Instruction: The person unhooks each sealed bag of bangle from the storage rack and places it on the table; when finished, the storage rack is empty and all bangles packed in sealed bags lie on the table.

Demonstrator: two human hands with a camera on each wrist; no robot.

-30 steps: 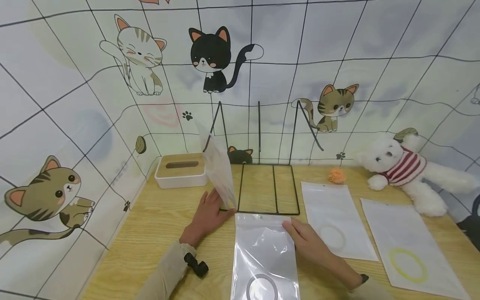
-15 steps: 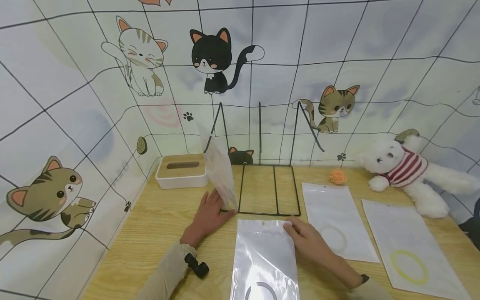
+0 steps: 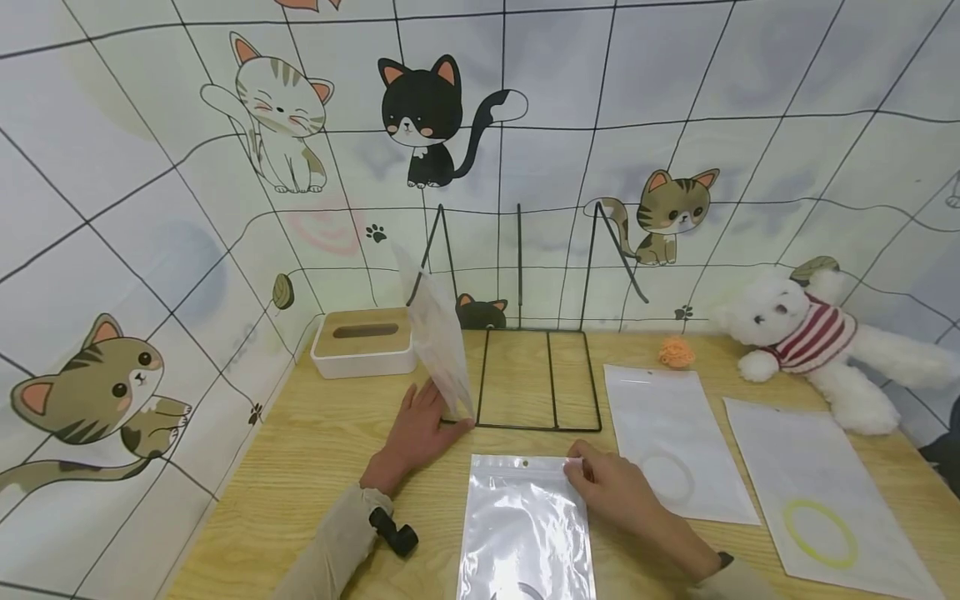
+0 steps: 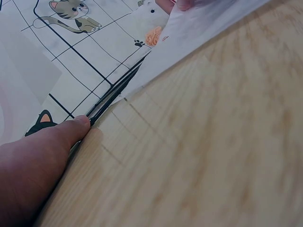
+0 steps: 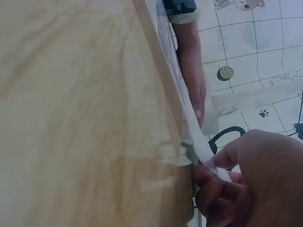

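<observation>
My right hand (image 3: pixel 618 490) pinches the top right corner of a clear, shiny zip bag (image 3: pixel 525 525) with a hang hole; a ring shows faintly at its lower edge. In the right wrist view the bag's edge (image 5: pixel 201 146) runs between thumb and fingers. My left hand (image 3: pixel 415 427) rests on the table with straight fingers at the front left of a black wire rack (image 3: pixel 553 379). Its thumb (image 4: pixel 75 128) touches the rack's lower wire in the left wrist view. A thin bag (image 3: pixel 438 342) hangs from the rack's left hook and hides some of the left fingertips.
Two flat bags lie to the right, one with a pale ring (image 3: pixel 667 477), one with a yellow ring (image 3: pixel 819 533). Behind them are an orange ball-like thing (image 3: pixel 676 352) and a white plush bear (image 3: pixel 806 333). A tissue box (image 3: pixel 363 342) stands left of the rack, before a cat-print wall.
My right hand has drawn the zip bag a little toward me, away from the rack, and its fingers are more curled. The left hand, rack and hanging bag have stayed put.
</observation>
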